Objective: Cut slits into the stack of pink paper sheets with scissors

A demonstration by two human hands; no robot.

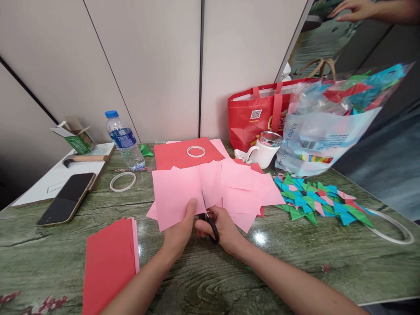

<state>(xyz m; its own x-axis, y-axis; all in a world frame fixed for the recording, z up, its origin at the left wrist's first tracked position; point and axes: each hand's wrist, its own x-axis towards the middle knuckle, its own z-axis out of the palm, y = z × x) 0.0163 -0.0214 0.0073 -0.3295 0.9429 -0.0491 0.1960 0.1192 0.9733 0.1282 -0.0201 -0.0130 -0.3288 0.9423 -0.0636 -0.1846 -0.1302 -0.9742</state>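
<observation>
My left hand (pixel 181 227) pinches a pink paper sheet (pixel 175 197) near its lower right corner, thumb on top. In my right hand (pixel 220 225) is a pair of black-handled scissors (pixel 214 229), fingers through the loops. The blades point away from me and lie at the right part of the sheet, along a line running up it. Behind and to the right, several loose pink paper pieces (pixel 243 199) overlap in a pile. Beyond them lies red paper (pixel 173 153) with a narrow roll of tape (pixel 196 152) on it.
Left are a phone (pixel 67 199), a hammer-like tool (pixel 85 159), a water bottle (pixel 125 142), another tape roll (pixel 123 181) and red folded paper (pixel 110 262). Right stand a white mug (pixel 263 153), a red bag (pixel 243 118), a plastic bag (pixel 324 140) and folded colored papers (pixel 315 201).
</observation>
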